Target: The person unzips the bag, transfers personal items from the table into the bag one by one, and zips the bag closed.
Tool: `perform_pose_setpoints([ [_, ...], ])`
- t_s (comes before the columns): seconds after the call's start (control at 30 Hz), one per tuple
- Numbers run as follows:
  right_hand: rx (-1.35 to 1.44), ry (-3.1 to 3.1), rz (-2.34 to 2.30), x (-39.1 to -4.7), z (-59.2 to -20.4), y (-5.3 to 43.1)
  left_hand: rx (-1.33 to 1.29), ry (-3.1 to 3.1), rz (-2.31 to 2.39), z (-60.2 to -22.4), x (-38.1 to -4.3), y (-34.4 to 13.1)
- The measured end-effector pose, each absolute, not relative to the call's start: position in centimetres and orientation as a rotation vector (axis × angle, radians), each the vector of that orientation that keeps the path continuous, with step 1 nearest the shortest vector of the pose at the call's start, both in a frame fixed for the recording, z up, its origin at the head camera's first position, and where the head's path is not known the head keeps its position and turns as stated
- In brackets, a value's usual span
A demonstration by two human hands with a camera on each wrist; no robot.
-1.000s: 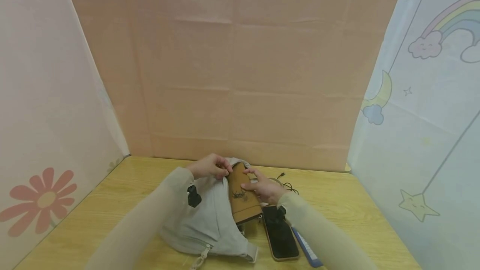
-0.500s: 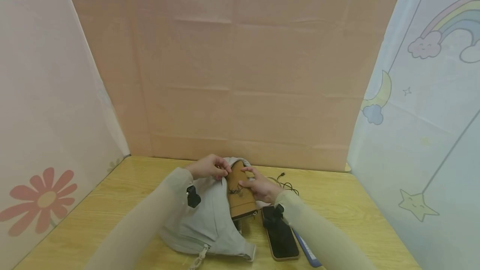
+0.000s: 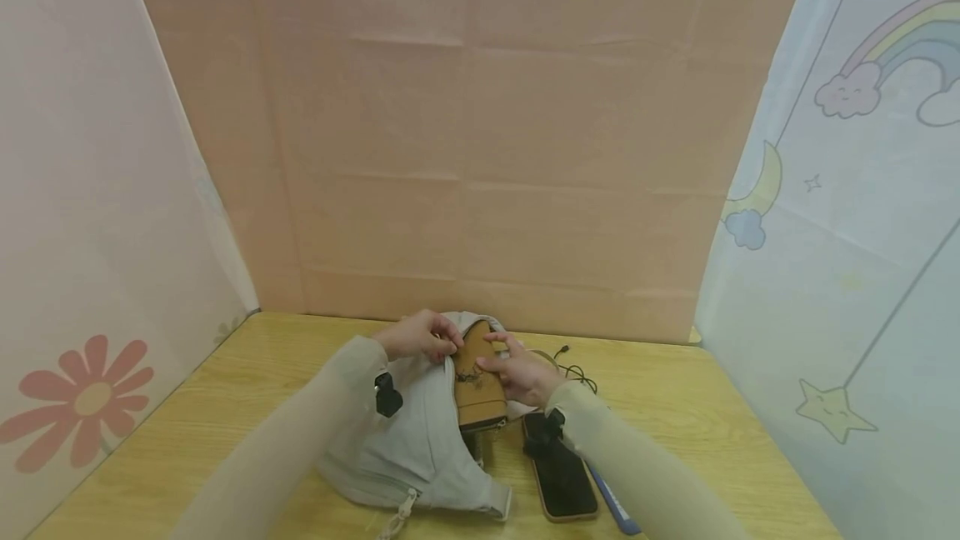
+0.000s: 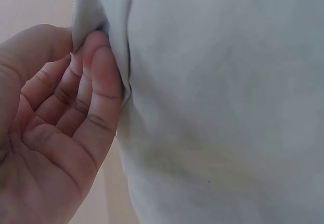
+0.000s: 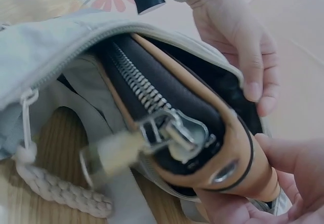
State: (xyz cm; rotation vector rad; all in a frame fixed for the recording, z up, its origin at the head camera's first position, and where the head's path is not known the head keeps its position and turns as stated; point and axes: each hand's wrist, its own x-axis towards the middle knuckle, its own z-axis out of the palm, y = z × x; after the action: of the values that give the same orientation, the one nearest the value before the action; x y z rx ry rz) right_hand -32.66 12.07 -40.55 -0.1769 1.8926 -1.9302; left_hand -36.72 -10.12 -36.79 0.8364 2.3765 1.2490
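A grey fabric bag (image 3: 397,440) lies on the table with its zipped mouth spread apart. At the far end of that mouth, my left hand (image 3: 423,335) pinches the rim, and the left wrist view shows the cloth fold (image 4: 117,26) between thumb and fingers. A tan zip pouch (image 3: 480,394) sits partly inside the opening, its near end sticking out. My right hand (image 3: 528,375) grips the pouch from the right, thumb on its upper face. In the right wrist view the pouch's metal zipper (image 5: 142,82) and its puller (image 5: 119,155) face the camera. The pouch's far end is hidden inside.
Right of the bag lies a dark-screened phone (image 3: 564,482), partly under my right wrist. A blue-edged flat item (image 3: 617,511) is beside it, mostly covered by my sleeve. A black cable (image 3: 579,373) lies behind my right hand. The bag's braided zipper cord (image 5: 63,193) hangs at its front.
The pouch has moved farther into the bag, away from me and slightly left, with my right hand following. My left hand has stayed at the rim.
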Motion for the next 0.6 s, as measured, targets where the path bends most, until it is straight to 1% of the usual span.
perform_pose_setpoints([
  [0.37, -0.176, 1.811, -1.984, -32.4, -41.5, 10.1, 0.855, 2.342, 1.266, -36.4, -36.5, -9.8],
  [0.6, -0.195, 1.714, -1.913, -32.3, -42.3, 9.5, 0.89, 2.292, 1.291, -36.3, -36.4, -9.5],
])
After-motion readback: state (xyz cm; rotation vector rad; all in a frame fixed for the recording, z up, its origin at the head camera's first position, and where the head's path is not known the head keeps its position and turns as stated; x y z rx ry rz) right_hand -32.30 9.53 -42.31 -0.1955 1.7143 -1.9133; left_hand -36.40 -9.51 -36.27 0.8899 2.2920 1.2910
